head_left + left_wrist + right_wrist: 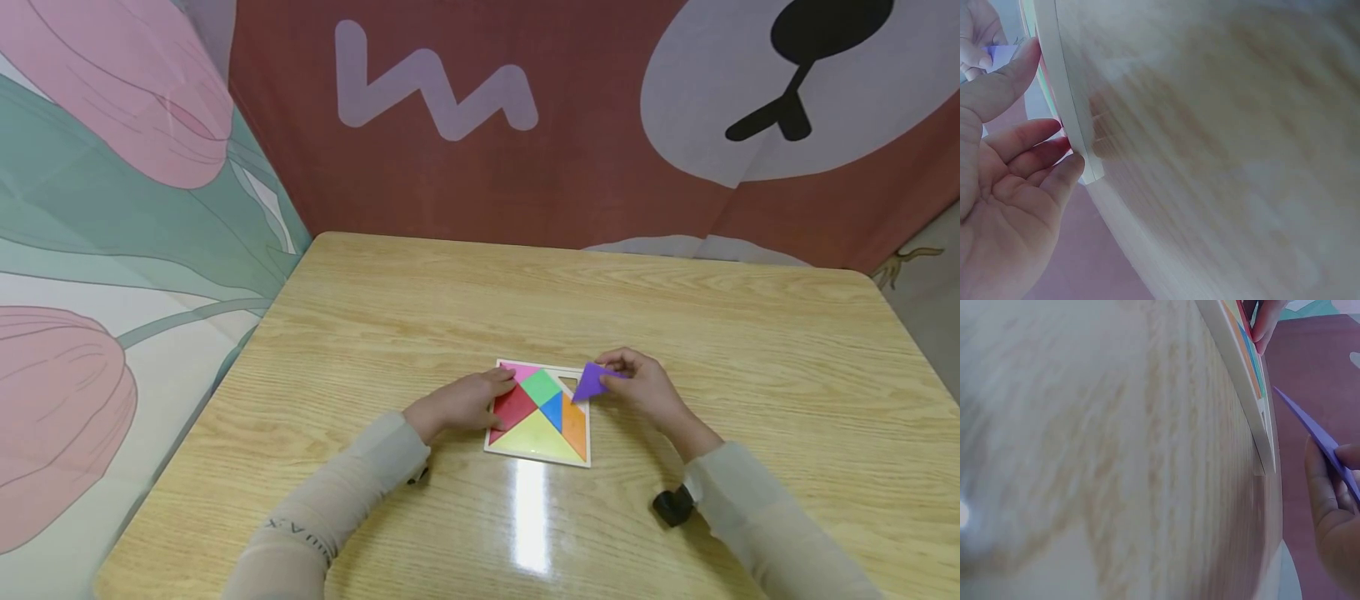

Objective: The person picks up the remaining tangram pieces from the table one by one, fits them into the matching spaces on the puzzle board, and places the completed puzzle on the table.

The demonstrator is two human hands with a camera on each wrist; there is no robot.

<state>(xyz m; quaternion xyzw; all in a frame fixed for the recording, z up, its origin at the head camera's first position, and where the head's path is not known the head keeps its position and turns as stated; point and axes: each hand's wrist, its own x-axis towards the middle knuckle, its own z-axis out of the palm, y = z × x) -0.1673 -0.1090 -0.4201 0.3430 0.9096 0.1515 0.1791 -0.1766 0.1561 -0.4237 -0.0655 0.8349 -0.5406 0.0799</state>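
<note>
A square tangram board with a pale frame lies on the table. It holds pink, red, green, blue, yellow and orange pieces, and a gap shows at its upper right. My left hand rests on the board's left side, fingertips on the pink and red pieces; in the left wrist view its fingertips meet the frame. Between thumb and fingers my right hand pinches a purple triangular piece, tilted over the upper right corner. The right wrist view shows that purple piece edge-on, raised above the frame.
The wood-grain table reaches back to a reddish-brown printed cloth. A flower-printed cloth hangs on the left. Near my right wrist a small black device sticks out below the sleeve.
</note>
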